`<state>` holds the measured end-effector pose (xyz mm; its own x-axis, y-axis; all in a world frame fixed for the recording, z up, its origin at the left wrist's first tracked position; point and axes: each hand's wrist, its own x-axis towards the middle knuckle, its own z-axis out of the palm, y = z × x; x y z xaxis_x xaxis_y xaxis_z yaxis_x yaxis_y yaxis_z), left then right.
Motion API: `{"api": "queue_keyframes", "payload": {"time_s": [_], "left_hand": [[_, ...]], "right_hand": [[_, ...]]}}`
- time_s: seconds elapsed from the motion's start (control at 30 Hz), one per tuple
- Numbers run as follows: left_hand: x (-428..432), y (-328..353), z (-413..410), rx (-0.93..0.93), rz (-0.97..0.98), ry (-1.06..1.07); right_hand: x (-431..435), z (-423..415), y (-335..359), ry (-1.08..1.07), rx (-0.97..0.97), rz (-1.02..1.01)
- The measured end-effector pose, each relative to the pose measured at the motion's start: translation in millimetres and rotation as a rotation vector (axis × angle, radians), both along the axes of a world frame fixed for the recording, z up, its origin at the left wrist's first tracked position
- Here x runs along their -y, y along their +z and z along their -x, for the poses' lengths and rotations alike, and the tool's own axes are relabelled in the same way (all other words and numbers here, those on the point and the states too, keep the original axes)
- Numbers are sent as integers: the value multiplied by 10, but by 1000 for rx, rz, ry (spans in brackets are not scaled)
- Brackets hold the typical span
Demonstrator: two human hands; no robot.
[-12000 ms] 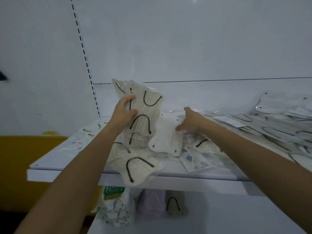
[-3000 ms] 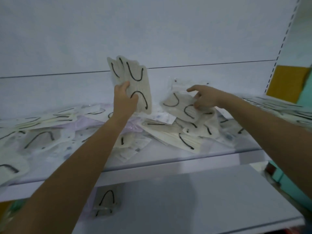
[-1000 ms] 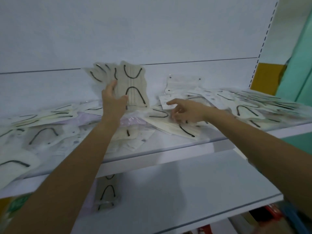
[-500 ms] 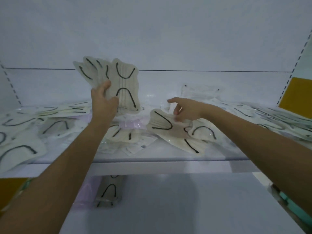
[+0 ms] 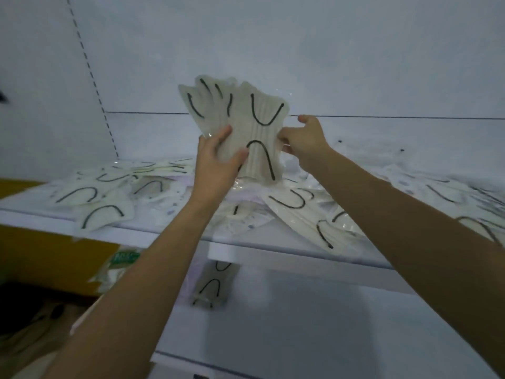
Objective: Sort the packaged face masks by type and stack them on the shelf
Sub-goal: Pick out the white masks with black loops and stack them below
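Up front, we are holding a bundle of packaged masks (image 5: 254, 127) upright above the middle of the upper shelf (image 5: 273, 254), close to the white back wall (image 5: 328, 50). Our left hand (image 5: 218, 162) is gripping the bundle's lower left part, thumb lying across the front and fingers wrapping behind. Our right hand (image 5: 303, 143) is meeting the right edge of the front packet with curled fingers that seem to be pinching it, one finger lifting clear above. Each mask is sitting in a clear, glinting wrapper. The bundle's long axis is running vertically, and its upper ends are fanning out toward the left; the front mask is showing two black ear loops, one opening upward and one opening downward. Loose packaged masks (image 5: 90, 198) are lying flat and overlapping along the whole upper shelf, some reaching over its front edge on the right. One more packet (image 5: 211, 283) is lying on the lower shelf (image 5: 314, 337), at its back left, just under the upper shelf's front edge. Off the left end, a bag with a green label (image 5: 124, 259) is leaning by a yellow panel (image 5: 41, 255); its writing is too blurred for us to read.
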<state>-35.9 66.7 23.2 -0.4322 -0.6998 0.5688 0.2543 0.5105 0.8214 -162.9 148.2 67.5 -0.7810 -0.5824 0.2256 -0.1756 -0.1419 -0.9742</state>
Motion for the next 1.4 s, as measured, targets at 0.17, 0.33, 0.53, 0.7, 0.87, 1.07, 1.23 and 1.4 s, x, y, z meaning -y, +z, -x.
{"api": "queue_keyframes", "payload": {"time_s": [0.17, 0.33, 0.53, 0.7, 0.87, 1.07, 1.23, 1.4], "left_hand": [[-71, -158, -525, -1, 19, -8], [-178, -385, -1321, 163, -61, -142], [-49, -1218, -2448, 222, -152, -220], [7, -2177, -2929, 254, -531, -176], [14, -2838, -2813, 432, -736, -203], [260, -3175, -2185, 638, -758, -432], [819, -3173, -1479, 731, -701, -488], [1597, -3458, -765, 728, -281, -237]], "right_hand": [[4, -451, -108, 81, -11, -20], [-79, -1363, -435, 134, -585, 7], [67, -2400, -1415, 215, -587, -20], [-9, -3054, -2633, 307, -150, -182], [-325, -3282, -3260, 227, 140, -461], [-40, -2751, -3503, 40, 326, -321], [494, -1794, -3722, -71, 334, -280], [1301, -929, -3985, -80, 373, -294]]}}
